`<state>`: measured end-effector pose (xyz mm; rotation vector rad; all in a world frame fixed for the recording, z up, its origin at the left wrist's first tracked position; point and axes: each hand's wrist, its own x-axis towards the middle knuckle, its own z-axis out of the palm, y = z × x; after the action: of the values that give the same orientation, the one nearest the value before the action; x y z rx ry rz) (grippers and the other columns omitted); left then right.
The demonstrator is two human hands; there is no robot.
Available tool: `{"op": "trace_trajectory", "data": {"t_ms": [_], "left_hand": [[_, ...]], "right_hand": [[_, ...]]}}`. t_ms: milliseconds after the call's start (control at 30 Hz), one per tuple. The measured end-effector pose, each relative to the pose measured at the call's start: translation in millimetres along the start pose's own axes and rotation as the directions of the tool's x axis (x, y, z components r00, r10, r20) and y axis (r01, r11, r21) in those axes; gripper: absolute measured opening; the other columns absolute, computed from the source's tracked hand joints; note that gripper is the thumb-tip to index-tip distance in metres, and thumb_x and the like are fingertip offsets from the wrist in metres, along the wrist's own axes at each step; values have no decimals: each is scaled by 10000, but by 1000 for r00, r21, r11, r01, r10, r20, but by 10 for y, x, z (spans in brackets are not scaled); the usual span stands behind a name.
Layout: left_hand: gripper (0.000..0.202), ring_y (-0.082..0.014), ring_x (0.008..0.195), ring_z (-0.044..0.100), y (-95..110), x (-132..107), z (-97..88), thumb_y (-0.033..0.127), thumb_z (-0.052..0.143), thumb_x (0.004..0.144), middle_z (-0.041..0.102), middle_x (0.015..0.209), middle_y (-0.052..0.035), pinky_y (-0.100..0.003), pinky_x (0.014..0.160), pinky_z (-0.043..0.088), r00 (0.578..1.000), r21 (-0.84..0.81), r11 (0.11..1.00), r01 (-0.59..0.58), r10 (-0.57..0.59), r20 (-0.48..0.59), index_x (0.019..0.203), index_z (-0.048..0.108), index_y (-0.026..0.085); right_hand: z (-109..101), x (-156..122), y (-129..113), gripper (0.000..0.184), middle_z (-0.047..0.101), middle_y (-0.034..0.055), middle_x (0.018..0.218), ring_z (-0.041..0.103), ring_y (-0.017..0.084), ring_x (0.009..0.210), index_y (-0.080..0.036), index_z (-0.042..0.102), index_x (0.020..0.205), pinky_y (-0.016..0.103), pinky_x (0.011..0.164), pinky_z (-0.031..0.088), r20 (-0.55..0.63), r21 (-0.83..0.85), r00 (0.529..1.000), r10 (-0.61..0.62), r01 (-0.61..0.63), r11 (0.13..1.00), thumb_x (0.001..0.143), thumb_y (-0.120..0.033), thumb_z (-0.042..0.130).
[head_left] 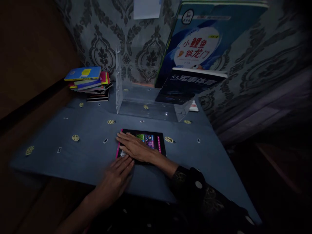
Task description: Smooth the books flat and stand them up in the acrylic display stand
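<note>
A black book with a pink edge (153, 139) lies flat on the blue patterned tablecloth (80, 152). My right hand (135, 148) rests flat on its left half, fingers stretched out and pointing left. My left hand (118, 175) lies flat on the cloth just in front of the book's near left corner, fingers extended and touching or almost touching the book's edge. Neither hand grips anything.
A clear acrylic book stand (136, 97) sits behind the book. Two large books (195, 55) lean against the patterned wall at back right. A stack of colourful books (89, 83) sits at back left. The table's near edge is close to my body.
</note>
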<state>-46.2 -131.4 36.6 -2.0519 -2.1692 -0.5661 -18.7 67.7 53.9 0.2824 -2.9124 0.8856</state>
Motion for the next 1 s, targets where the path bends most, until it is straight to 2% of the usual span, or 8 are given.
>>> {"op": "trace_trajectory", "data": {"t_ms": [200, 333, 633, 733, 867, 1000], "left_hand": [[460, -269, 1348, 524, -1, 14, -56, 233, 456, 996, 560, 1444, -144, -491, 1064, 508, 1000, -21, 1000, 3, -3, 23, 1450, 449, 160], [468, -275, 1352, 520, 0, 3, -44, 232, 454, 995, 558, 1445, -143, -485, 1048, 519, 1000, -6, 1000, -3, 3, 10, 1458, 436, 173], [515, -279, 1341, 532, -7, -16, -30, 258, 467, 991, 540, 1465, -135, -486, 1041, 523, 1000, 5, 1000, 7, -7, -1, 1498, 389, 212], [492, -279, 1346, 526, -14, -12, -42, 274, 443, 1007, 539, 1464, -141, -506, 1045, 515, 1000, 11, 1000, -4, 4, 4, 1490, 397, 189], [457, -261, 1396, 467, 8, 97, -89, 307, 421, 1028, 539, 1466, -127, -505, 1080, 483, 990, 5, 995, -104, 103, 97, 1462, 432, 167], [479, -228, 1436, 410, 96, 378, -57, 359, 407, 1041, 504, 1501, -101, -475, 1155, 402, 931, -44, 956, -291, 293, 219, 1480, 415, 168]], "right_hand": [[61, -34, 60, 552, 333, 186, 1591, 242, 261, 1509, -79, 367, 1514, 504, 1236, 260, -116, -53, 986, 119, -126, 991, 1042, -365, 369], [55, -155, 124, 573, 327, 223, 1585, 246, 280, 1507, -31, 366, 1504, 502, 1238, 248, -166, -82, 962, 215, -231, 970, 1036, -362, 366], [-50, -764, 475, 568, 377, 177, 1575, 290, 283, 1493, -110, 383, 1520, 556, 1221, 268, -330, -72, 875, 354, -398, 915, 1035, -403, 338], [-127, -990, 569, 556, 398, 128, 1574, 300, 263, 1490, -171, 389, 1525, 556, 1227, 257, -363, 11, 860, 359, -382, 924, 1043, -436, 305], [-248, -1159, 656, 571, 398, 80, 1577, 327, 239, 1478, -225, 408, 1516, 535, 1229, 257, -340, 231, 853, 395, -332, 915, 1041, -516, 282], [-377, -1189, 703, 538, 482, 36, 1526, 419, 227, 1432, -280, 492, 1456, 533, 1215, 287, -316, 408, 844, 434, -293, 865, 1028, -560, 324]]}}
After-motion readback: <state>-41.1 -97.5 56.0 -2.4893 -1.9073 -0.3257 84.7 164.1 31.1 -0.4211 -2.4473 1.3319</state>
